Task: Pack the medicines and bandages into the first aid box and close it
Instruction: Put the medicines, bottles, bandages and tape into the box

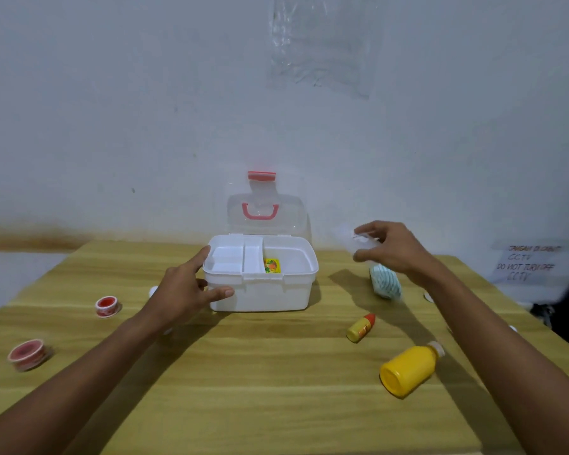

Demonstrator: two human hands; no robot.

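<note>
The white first aid box (260, 290) stands open mid-table, its clear lid (263, 215) with a pink handle upright behind it. A yellow packet (272, 266) lies inside, beside a white inner tray. My left hand (184, 287) rests against the box's left front corner, fingers spread. My right hand (391, 247) hovers right of the box, pinching a blurred translucent white item (358, 243). Below it lies a bluish-white bandage roll (385, 283). A small yellow bottle with a red cap (361, 327) and a larger yellow bottle (409, 369) lie at the right.
Two red-and-white tape rolls (106, 306) (27, 354) lie on the left of the wooden table (260, 389). A small white object (152, 291) peeks out behind my left hand. The wall rises just behind the box. A paper notice (529, 262) hangs at the right.
</note>
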